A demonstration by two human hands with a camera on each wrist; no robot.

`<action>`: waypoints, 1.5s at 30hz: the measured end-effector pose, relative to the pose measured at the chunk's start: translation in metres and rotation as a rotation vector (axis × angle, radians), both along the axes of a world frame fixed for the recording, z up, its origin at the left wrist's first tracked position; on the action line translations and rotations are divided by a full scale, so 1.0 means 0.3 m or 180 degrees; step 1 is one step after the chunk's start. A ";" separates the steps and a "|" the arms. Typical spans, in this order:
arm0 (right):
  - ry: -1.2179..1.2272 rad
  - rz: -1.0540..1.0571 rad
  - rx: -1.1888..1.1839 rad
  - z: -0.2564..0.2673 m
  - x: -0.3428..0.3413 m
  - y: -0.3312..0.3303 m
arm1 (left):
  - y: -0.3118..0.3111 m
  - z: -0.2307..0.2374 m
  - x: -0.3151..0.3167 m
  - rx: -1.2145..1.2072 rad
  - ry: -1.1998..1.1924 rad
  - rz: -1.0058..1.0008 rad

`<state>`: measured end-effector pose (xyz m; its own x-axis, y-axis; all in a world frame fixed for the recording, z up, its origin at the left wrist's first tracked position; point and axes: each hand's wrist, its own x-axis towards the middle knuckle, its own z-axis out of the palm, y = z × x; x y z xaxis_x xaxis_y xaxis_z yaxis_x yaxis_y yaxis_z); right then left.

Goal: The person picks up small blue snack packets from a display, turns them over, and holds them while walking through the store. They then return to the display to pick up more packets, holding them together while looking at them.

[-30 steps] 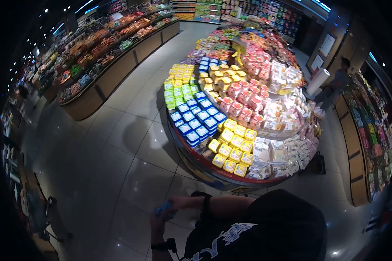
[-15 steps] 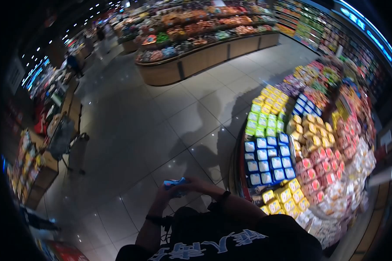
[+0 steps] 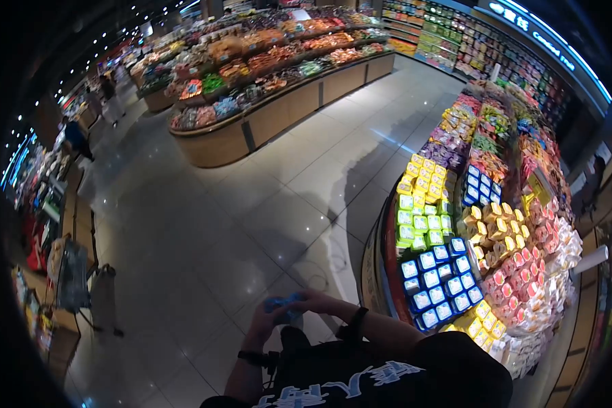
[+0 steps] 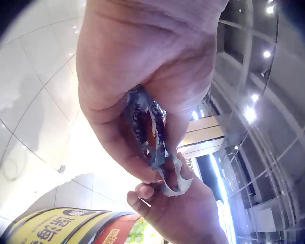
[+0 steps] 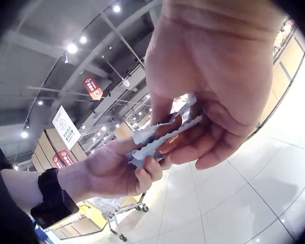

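Note:
A small blue wrapper [image 3: 283, 303] is held between both hands in front of the body. The left hand [image 4: 147, 66] curls its fingers round the wrapper [image 4: 159, 123], whose torn, jagged edge spreads apart near the fingertips. From the other side the right hand [image 5: 213, 81] pinches the packet. Inside the opened wrapper [image 5: 151, 148] something reddish-brown shows between the edges, partly covered by fingers. In the head view the left hand [image 3: 260, 325] is at the left and the right hand [image 3: 313, 303] at the right, close together.
A round display [image 3: 387, 272] with yellow, green and blue packages curves along the right. Farther off stands a long wooden-sided counter [image 3: 217, 146] of packaged goods. At the left a cart [image 3: 73, 279] is beside low shelves, and people walk in the background.
The head view has swung, so the round display now lies on the right and the long counter ahead. Both hands stay together on the blue wrapper.

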<state>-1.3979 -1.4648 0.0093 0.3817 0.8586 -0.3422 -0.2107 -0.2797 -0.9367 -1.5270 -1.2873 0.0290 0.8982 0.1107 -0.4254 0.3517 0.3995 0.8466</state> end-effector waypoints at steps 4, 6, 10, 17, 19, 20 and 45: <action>-0.0809 -0.0061 -0.0520 0.084 0.120 0.275 | 0.296 0.025 0.145 0.0324 0.0019 -0.0185; -0.0676 0.0106 -0.0506 0.129 0.158 0.368 | 0.427 0.015 0.188 0.0311 -0.0100 -0.0484; 0.0016 0.0224 -0.0315 0.107 0.231 0.543 | 0.610 0.038 0.290 0.0572 -0.0376 -0.1001; -0.0702 0.0656 -0.0681 0.108 0.533 0.766 | 0.811 -0.044 0.511 0.0556 -0.0331 -0.0736; -0.0503 0.0622 -0.0627 0.088 0.645 0.842 | 0.861 -0.038 0.608 0.0692 -0.0269 -0.0660; -0.0493 0.0604 -0.0606 0.098 0.708 0.868 | 0.895 -0.028 0.655 0.0688 -0.0246 -0.0539; -0.0399 -0.1100 0.0833 0.303 2.224 1.864 | 1.730 0.252 2.248 -0.0067 -0.1081 0.1017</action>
